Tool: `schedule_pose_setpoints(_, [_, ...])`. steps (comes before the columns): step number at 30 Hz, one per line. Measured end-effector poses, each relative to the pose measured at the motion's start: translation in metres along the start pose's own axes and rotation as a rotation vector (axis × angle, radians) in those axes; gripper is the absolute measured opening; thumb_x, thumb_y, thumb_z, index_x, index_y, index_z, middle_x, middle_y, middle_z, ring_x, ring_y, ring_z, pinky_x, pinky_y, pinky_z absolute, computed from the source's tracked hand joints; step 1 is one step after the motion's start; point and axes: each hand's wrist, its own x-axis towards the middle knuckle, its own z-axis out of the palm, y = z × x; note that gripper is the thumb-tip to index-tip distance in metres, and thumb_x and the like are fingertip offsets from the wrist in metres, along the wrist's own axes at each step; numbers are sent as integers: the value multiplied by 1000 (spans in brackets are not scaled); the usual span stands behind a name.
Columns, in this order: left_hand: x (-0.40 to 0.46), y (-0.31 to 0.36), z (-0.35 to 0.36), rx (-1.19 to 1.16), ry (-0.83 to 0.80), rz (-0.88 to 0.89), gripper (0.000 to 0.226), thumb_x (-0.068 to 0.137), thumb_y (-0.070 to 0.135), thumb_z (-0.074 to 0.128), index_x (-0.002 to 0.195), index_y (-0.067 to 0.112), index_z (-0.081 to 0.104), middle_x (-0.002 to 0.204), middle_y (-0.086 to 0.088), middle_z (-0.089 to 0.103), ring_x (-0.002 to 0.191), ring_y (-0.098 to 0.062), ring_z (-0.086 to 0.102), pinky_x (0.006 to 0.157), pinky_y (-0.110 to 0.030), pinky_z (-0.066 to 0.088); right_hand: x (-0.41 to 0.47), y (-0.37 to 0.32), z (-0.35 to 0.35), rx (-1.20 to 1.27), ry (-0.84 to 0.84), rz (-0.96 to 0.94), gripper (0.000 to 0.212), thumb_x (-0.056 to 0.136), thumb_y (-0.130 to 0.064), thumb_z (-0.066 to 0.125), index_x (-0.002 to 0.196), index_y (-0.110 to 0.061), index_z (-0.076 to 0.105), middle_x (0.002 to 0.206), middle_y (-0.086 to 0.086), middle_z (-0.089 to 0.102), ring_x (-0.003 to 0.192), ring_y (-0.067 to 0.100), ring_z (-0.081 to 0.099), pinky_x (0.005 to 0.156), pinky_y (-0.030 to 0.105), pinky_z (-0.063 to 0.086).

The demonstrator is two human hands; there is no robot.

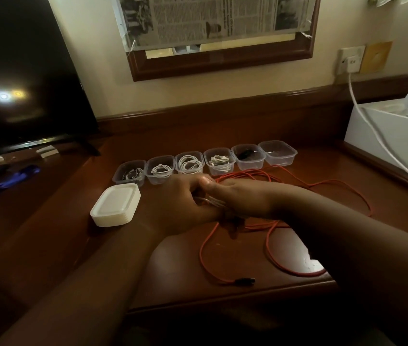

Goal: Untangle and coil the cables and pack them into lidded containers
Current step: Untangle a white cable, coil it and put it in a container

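Both hands meet just in front of the row of containers; the left hand and right hand together pinch a thin white cable lying left to right; the red cable sprawls toward the desk's near edge, its black plug pointing right; the newspaper print is unreadable.

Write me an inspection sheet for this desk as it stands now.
Surface: wooden desk, glossy, with glare near the front edge.
Job's things: row of six clear containers, all unlidded; four hold white cables, one a dark item, the rightmost looks empty. Stack of white lids at the left.
Clutter: small items under the TV, too blurred to name.
Hands: left hand and right hand meet, gripping thin white cable strands.
Cables: orange cable sprawls loose, plug near the front edge; white power cord runs from the wall socket.
Surroundings: TV, newspaper-covered mirror, white box.
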Motion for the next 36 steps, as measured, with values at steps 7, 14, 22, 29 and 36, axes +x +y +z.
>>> schedule_pose_setpoints(7, [17,-15,13,-89,48,23,22,77,25,80,93,22,64,82,9,67,77,-5,67,65,-20,53,22,22,1,163,283,-89,62,103,-46,35,69,-3,63,61,13,64,54,19,64,54,25,49])
schedule_pose_setpoints(14, [36,-43,23,-94,38,33,7,91,24,62,96,26,58,84,16,56,77,-1,58,67,-12,42,45,44,-7,409,345,-56,54,102,-45,42,73,-4,62,54,10,57,49,20,57,48,25,44])
schedule_pose_setpoints(22, [64,-89,71,105,145,-45,26,98,32,45,91,9,57,80,8,51,69,-7,45,64,-13,35,102,89,-22,188,658,-125,50,105,-39,37,73,-10,62,57,0,62,50,7,54,54,34,44])
schedule_pose_setpoints(29, [65,-126,92,12,161,-138,23,98,36,50,85,18,55,70,15,50,68,4,50,61,-10,33,130,128,-35,832,327,69,33,101,-23,42,97,5,60,67,13,48,59,20,43,57,32,39])
schedule_pose_setpoints(36, [63,-132,93,-38,113,-63,27,98,42,47,91,19,59,79,15,56,75,-1,53,67,-16,38,122,148,-45,1178,-22,69,29,77,-15,45,81,3,67,64,14,51,62,24,47,65,33,47])
